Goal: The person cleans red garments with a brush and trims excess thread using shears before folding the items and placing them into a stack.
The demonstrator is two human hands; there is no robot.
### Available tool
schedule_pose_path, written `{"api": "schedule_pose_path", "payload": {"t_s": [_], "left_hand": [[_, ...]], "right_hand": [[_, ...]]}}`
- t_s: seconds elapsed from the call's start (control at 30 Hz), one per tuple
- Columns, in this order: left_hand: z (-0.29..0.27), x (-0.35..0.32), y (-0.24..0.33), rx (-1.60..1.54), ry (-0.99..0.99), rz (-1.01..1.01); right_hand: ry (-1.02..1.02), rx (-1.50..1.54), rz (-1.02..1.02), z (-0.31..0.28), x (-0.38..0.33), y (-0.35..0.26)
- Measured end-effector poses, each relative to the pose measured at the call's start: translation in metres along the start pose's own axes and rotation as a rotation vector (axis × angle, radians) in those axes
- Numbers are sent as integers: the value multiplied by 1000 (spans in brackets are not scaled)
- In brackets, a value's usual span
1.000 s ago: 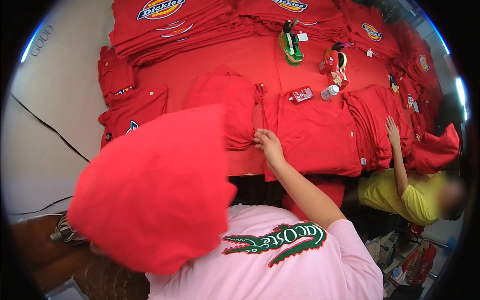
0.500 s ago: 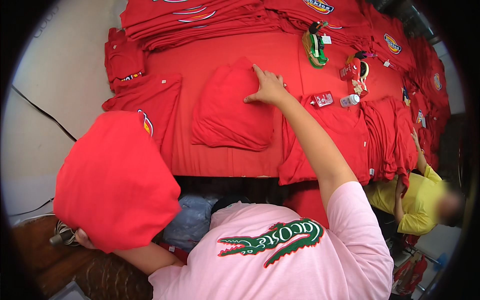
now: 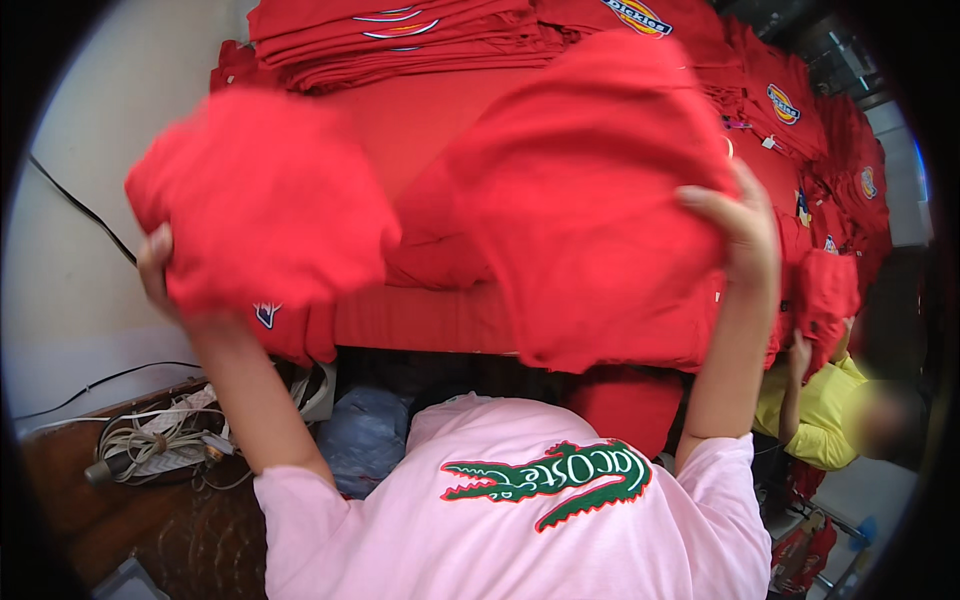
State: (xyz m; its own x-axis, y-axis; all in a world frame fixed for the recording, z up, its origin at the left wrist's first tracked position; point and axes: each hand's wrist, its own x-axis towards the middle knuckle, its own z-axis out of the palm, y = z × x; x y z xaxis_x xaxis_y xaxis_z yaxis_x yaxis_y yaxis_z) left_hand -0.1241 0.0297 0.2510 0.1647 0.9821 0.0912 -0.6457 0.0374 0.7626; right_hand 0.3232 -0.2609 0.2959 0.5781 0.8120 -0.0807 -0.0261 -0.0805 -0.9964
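Note:
I hold up a bunched red T-shirt [image 3: 265,205] on the left, blurred by motion, with my left hand [image 3: 155,275] closed on its outer lower edge. Most of those fingers are behind the cloth. On the right, a larger spread of red cloth, seemingly another T-shirt [image 3: 600,200], hangs over the table. My right hand [image 3: 745,225] grips its right edge, thumb in front and fingers behind. Both pieces are raised above the red-covered table [image 3: 430,320]. Part of a red garment [image 3: 430,260] lies on the tabletop between them, mostly covered.
Stacks of folded red shirts [image 3: 400,45] with logo patches line the table's far side. On the lower left, coiled cables [image 3: 165,440] lie on a brown wooden surface. A bluish plastic bag [image 3: 365,430] sits under the table. A person in yellow [image 3: 820,420] handles red cloth at right.
My left hand has lifted its shirt up over the table from the lower left. My right hand, earlier resting on a folded piece, has moved right and now holds up red cloth.

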Motion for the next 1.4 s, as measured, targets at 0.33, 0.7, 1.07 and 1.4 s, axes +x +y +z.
{"api": "schedule_pose_path", "payload": {"t_s": [0.33,0.7,1.07,1.4], "left_hand": [[18,92,-179,203,-73,-463],[-74,-51,-271,349,-113,-555],[-23,-82,-281,654,-258,-559],[-11,-84,-283,734,-505,-783]], "right_hand": [[850,-1306,-790,-75,-70,-19],[-193,-1065,-405,22,-146,276],[369,-861,-402,44,-71,223],[375,-285,-62,-12,-31,279]]}}
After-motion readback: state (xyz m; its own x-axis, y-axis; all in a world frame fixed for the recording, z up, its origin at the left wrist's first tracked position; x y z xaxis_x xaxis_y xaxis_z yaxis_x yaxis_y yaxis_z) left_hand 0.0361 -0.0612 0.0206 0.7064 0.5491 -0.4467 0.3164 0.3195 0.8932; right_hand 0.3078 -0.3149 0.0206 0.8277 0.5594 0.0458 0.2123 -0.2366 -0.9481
